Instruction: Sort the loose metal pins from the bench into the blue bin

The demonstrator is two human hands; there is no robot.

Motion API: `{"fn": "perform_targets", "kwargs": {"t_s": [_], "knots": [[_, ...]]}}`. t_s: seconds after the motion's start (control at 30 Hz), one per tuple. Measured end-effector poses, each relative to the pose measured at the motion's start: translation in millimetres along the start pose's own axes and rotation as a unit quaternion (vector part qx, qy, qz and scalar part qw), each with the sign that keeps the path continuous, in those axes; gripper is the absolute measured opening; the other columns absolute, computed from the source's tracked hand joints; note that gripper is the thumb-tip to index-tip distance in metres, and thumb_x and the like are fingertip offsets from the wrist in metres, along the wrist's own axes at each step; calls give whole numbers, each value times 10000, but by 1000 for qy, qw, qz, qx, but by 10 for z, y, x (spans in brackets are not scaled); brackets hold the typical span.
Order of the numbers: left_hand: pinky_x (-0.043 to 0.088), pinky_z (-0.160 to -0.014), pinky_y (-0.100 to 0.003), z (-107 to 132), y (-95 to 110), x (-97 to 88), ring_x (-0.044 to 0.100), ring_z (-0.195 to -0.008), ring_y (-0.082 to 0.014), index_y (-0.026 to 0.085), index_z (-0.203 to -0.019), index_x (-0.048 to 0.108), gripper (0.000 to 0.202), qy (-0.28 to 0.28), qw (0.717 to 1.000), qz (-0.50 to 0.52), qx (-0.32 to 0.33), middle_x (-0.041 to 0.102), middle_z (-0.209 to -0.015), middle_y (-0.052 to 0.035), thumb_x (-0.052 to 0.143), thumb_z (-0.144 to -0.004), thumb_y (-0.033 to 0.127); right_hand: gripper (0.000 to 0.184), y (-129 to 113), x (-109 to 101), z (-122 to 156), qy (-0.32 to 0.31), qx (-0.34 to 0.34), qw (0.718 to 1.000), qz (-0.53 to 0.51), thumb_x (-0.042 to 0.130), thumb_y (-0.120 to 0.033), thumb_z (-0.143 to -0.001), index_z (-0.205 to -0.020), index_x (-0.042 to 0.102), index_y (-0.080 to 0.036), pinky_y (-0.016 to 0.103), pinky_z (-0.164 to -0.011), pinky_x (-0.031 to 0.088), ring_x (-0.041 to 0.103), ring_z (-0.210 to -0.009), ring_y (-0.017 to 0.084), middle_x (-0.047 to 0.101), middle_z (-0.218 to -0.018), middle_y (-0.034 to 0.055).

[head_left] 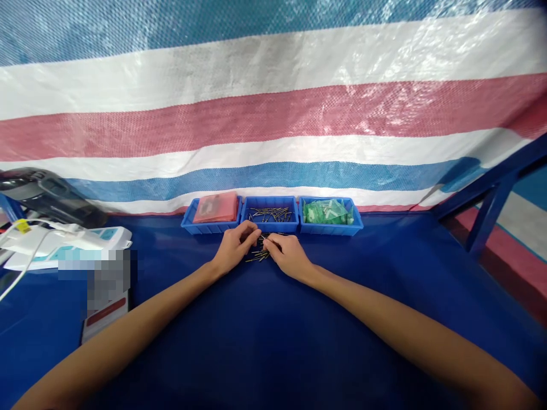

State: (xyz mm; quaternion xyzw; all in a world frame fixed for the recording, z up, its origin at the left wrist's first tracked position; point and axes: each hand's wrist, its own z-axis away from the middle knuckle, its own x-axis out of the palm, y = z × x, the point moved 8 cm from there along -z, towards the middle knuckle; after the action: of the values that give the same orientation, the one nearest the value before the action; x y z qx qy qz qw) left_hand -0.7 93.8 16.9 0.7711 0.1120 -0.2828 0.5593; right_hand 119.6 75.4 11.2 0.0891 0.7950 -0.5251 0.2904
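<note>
My left hand (236, 246) is closed, with thumb and fingertips bent together at the left side of a small pile of thin metal rods (258, 255). What is between those fingertips, if anything, is too small to make out. Opposite it, my right hand (289, 256) pinches a thin, pale metal piece over the pile. The rods look dark and brassy, a bit like drill bits, and lie loose on the blue table. Just behind the hands, a middle blue bin (270, 200) holds more of the same rods (280, 214).
The left blue bin (209, 229) holds a red plastic packet (216, 208); the right one (331, 229) holds green-and-clear bags (328, 212). At left are a white power strip (43, 256), a dark bottle (55, 193) and a partly blurred box (106, 310). A striped sheet (273, 114) hangs behind.
</note>
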Motion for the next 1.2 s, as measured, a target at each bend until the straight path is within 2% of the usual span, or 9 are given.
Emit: {"fn": "perform_targets", "kwargs": {"t_s": [0.13,0.27,0.43,0.63,0.83,1.03,1.2], "knots": [[371,-478,-175,18,29,-26,442,-452,-60,153,-837,554,243,9,1000,7,16,551,-598,37,512,-892,386,272,1,12,-4,-2,-9,1000,2,460,-242,-911,-668,551,-159,222,-556,280,442,-525,89,490,-556,-37],[379,-492,-175,61,67,-38,457,-467,-61,148,-821,600,234,20,998,-21,56,549,-601,31,524,-892,358,334,-9,17,-5,-4,-16,1000,4,481,-271,-900,-584,483,-165,228,-544,258,387,-506,79,434,-533,-48],[402,-502,-179,140,101,-79,478,-453,-65,156,-918,588,184,55,994,16,89,561,-588,34,478,-925,303,396,-12,13,-7,-1,-11,1000,-2,491,-307,-891,-530,404,-170,234,-521,230,322,-483,73,355,-496,-60],[405,-480,-184,157,86,-109,484,-418,-70,156,-915,547,185,79,994,26,67,561,-544,37,458,-935,317,380,-7,-8,-6,14,-11,1000,-9,456,-301,-905,-550,423,-171,233,-521,238,343,-492,78,375,-510,-53],[404,-482,-172,141,42,-108,497,-485,-57,171,-920,483,193,87,995,-1,48,639,-804,-23,443,-931,360,358,4,-10,-1,13,0,1000,-10,440,-298,-916,-589,496,-166,232,-539,271,392,-496,86,438,-524,-43],[427,-568,-185,139,54,-123,537,-591,-81,178,-960,482,190,87,994,-47,54,585,-769,2,401,-946,349,344,19,-11,3,16,6,1000,-25,439,-305,-921,-615,516,-168,228,-532,276,392,-493,89,452,-511,-44],[417,-591,-190,143,81,-147,519,-567,-84,175,-1018,522,219,96,990,-89,57,581,-723,20,387,-954,335,285,27,-25,6,17,20,999,-46,442,-298,-918,-690,555,-170,223,-539,296,427,-502,99,485,-508,-42]]}}
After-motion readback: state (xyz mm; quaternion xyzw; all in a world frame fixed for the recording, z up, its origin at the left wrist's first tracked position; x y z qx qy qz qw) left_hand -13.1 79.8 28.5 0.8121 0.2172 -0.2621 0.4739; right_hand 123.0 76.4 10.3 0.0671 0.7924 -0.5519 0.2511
